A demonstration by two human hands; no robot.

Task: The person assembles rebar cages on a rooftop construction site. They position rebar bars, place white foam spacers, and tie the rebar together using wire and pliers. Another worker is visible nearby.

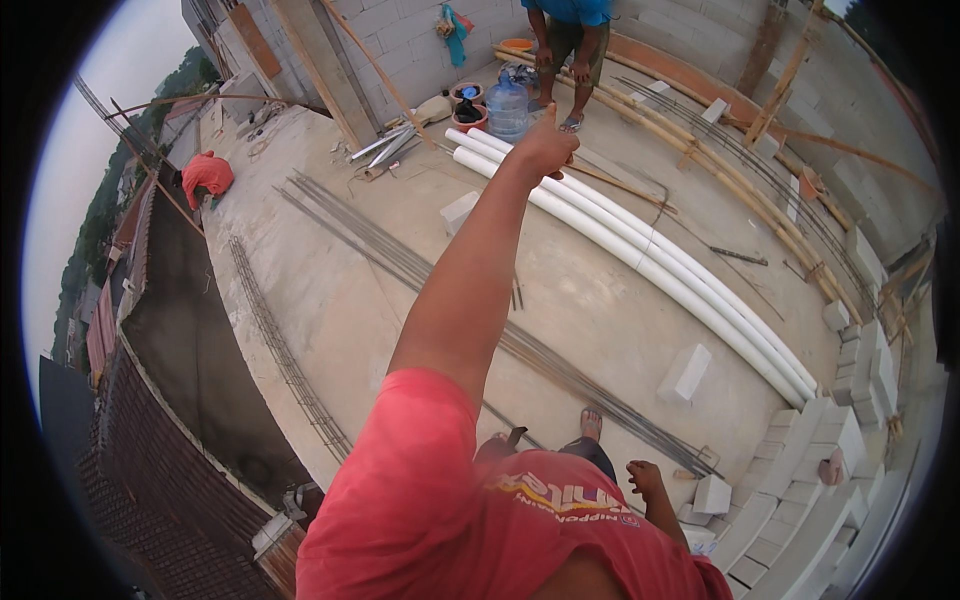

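**Bare left hand (545,152) raised, 1 finger pointing; bare right hand (646,478) low beside the body**

Left to right. Person in red clothing (208,174) crouched at the edge of the pale concrete floor (590,300). Next, long steel rebar cage (283,350) of thin bars, lying along that edge. Then bundle of long thin grey steel rods (560,369) running diagonally across the floor, passing behind the raised arm in view.

Clear blue plastic water bottle (507,106) upright near the back wall. Left hand just right of it in view: arm stretched forward, 1 finger straight, the rest loosely curled. It overlaps the far stretch of the long white round pipes (592,224), which lie side by side on the floor. Co-worker in blue shirt (570,12) bent forward beyond the hand.

Right hand: fingers half bent; can't tell if they close fully. Nearest in view: rod ends and a small white rectangular block (712,495). Between rods and pipes, 1 loose white oblong block (685,374). Long tan bamboo poles (750,204) beyond the pipes. Far right, stacked pale grey blocks (795,470).
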